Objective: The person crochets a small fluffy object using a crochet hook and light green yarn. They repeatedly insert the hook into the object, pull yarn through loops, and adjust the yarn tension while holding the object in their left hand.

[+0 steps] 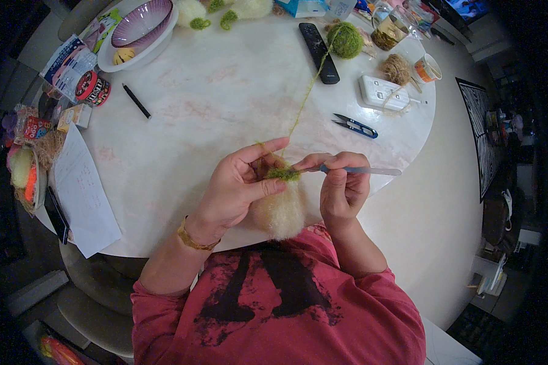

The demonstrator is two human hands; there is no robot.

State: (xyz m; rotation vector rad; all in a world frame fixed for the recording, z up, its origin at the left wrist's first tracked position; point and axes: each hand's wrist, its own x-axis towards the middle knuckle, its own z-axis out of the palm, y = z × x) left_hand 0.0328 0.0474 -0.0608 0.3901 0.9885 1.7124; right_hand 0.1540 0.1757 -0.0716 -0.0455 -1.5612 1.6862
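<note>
My left hand (242,182) pinches a fuzzy crocheted piece, its green top edge (283,174) between thumb and fingers. The cream body (281,212) hangs below, near the table's front edge. In my right hand (346,182) is a crochet hook (370,170) with a blue and pale grip. Its tip points left and meets the green stitches; the very end is hidden in the fuzz. Green yarn (305,100) passes by my raised left index finger and stretches up to a green yarn ball (345,41) at the back.
Thread snips (355,126), a white power strip (385,93) and a black remote control (318,54) lie to the right. A glass pitcher (389,34) and a paper cup (427,68) stand behind. At left are a pen (136,101), a paper sheet (84,191) and a white basin (139,59).
</note>
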